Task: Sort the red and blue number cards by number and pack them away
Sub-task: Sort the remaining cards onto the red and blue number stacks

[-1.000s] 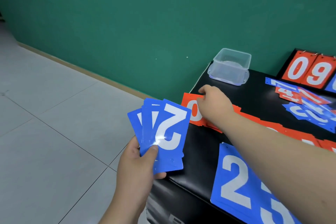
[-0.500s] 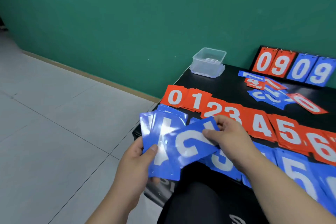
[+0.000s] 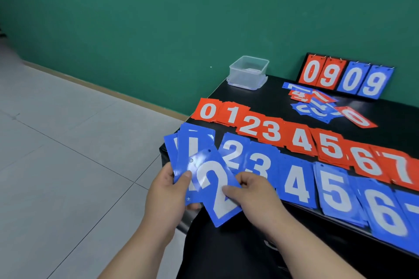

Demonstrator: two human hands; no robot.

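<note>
the right hand [image 3: 254, 197] has drawn the blue 2 card [image 3: 213, 186] off the fan of blue cards [image 3: 192, 147] gripped in the left hand [image 3: 167, 190]. it pinches the card near the blue 2 pile [image 3: 233, 152], probably its destination.

A black table [image 3: 272, 95] carries a red card row [image 3: 299, 140], blue card row [image 3: 294, 184], loose pile [image 3: 315, 104], clear tub [image 3: 248, 73], scoreboard [image 3: 344, 79].

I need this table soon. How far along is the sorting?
Done: red piles 0 to 7 and blue piles 2 to 6 lie sorted. In hand: the left hand holds a blue fan, the right hand pinches a blue 2 card. Left: the mixed heap by the scoreboard, then packing.
</note>
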